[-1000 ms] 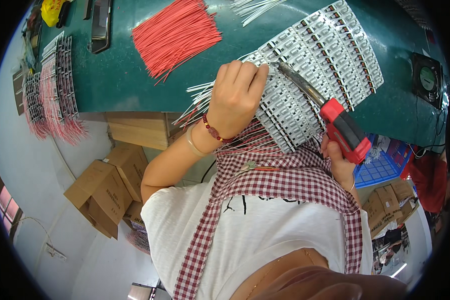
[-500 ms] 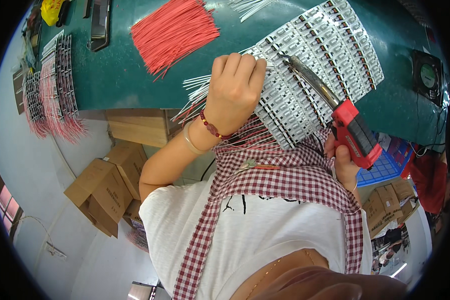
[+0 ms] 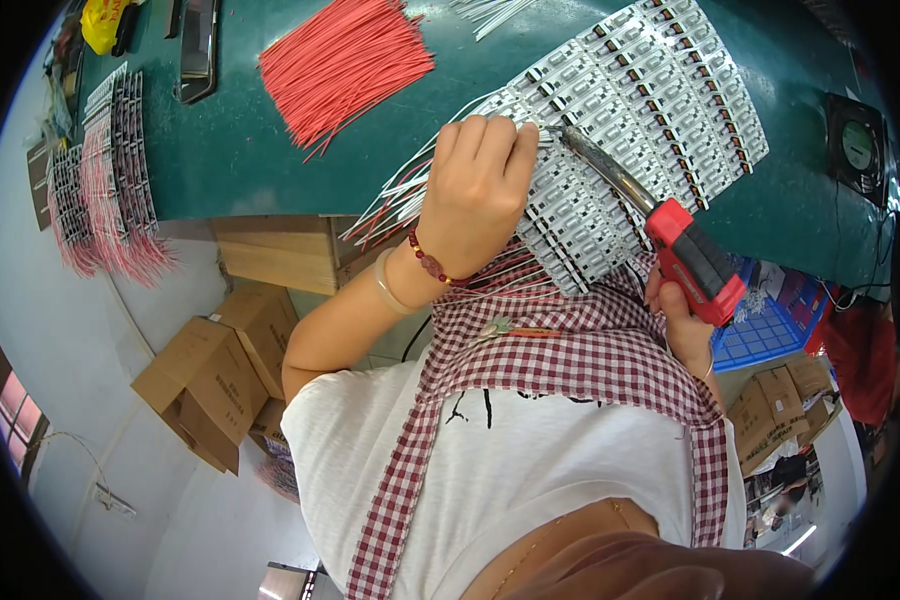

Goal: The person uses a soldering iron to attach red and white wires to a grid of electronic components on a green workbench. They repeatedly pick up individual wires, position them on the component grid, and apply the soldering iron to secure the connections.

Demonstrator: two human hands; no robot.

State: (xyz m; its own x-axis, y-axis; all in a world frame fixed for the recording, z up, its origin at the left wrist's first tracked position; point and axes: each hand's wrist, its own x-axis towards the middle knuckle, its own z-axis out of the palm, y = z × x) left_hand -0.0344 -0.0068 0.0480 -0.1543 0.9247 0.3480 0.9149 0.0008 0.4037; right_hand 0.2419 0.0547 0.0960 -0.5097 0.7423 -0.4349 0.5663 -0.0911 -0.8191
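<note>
My left hand [image 3: 478,185] is closed, fingertips pinching a thin white wire [image 3: 547,130] at the left part of a panel of white circuit boards [image 3: 660,90]. More white and red wires [image 3: 395,205] fan out to the left beneath that hand. My right hand [image 3: 682,325] is wrapped round the handle of a red and black soldering gun [image 3: 695,260]. The gun's dark tip meets the panel just right of my left fingertips. Whether it touches the wire is too small to tell. A checked apron [image 3: 560,350] lies under the panel's near edge.
On the green table [image 3: 210,150] lie a bundle of red wires [image 3: 345,75], some white wires [image 3: 492,14] and a phone [image 3: 199,50]. Wired boards [image 3: 120,150] hang over the left edge. A black fan [image 3: 857,145], a blue basket [image 3: 770,330] and cardboard boxes [image 3: 195,380] are around.
The soldering gun has shifted left, its tip coming down closer to my left fingertips. My left hand has moved slightly right and down, and the loose wires beside it have swung.
</note>
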